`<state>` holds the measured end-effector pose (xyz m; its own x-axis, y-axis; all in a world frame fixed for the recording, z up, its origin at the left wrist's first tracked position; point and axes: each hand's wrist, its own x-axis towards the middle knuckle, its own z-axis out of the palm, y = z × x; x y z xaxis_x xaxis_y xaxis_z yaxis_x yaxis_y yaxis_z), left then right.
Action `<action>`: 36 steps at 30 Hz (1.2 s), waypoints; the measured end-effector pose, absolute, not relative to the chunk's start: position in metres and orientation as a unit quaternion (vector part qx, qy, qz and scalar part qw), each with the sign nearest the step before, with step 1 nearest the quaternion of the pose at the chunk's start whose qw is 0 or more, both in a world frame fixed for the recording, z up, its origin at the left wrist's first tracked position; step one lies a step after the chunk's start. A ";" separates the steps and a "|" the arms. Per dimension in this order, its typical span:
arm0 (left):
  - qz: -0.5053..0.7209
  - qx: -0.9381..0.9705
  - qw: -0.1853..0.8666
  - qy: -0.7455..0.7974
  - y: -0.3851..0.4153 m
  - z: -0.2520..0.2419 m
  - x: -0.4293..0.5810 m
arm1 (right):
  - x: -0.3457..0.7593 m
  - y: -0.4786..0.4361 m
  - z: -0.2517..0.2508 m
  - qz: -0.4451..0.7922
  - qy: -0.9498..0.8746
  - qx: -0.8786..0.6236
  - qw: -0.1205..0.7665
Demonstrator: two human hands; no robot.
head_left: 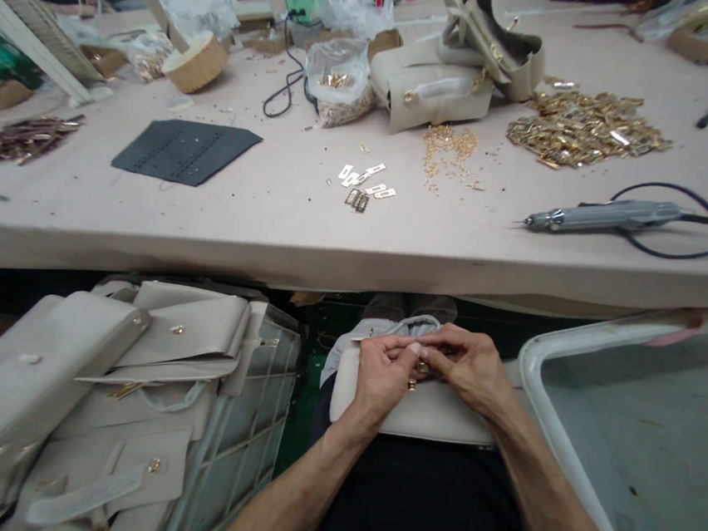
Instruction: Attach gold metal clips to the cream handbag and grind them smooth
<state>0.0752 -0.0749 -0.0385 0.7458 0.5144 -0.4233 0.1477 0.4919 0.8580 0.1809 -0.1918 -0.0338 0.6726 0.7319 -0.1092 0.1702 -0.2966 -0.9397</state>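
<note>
A long bench [230, 219] with a pale covering runs across the workroom, its front edge facing the seated person. Below that edge, a beige bag [435, 418] lies across the person's lap. The left hand [386, 372] and the right hand [474, 364] are both grasping this bag at its upper part, fingers bent and thumbs nearly meeting. A small gold fitting [423, 366] shows between the thumbs; from where I stand, I cannot tell which part each fingertip presses.

Bench layout, front edge: an electric screwdriver [606, 216] lies toward the right, its cord looping off to that side. Behind it is a heap of gold plates [588, 133]; left of the heap are a scatter of tiny gold parts [450, 149] and a few loose metal plates [364, 183]. A black sheet [186, 150] lies on the left half. Toward the rear edge are further beige bags [438, 95] and a clear sack [339, 71] of parts.

Floor level: a crate [250, 430] with stacked bags [86, 345] is at left, a white-rimmed bin [531, 357] at right
</note>
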 end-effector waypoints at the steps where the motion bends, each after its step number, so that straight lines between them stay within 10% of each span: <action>1: 0.121 0.483 0.792 0.353 -0.075 -0.040 0.076 | 0.179 -0.191 -0.034 0.268 -0.298 -0.762 0.508; 20: 0.124 0.434 0.791 0.412 -0.073 -0.044 0.086 | 0.180 -0.186 -0.027 0.101 -0.542 -0.701 0.452; 36: 0.106 0.551 0.748 0.354 -0.077 -0.038 0.077 | 0.194 -0.183 -0.035 0.248 -0.346 -0.720 0.548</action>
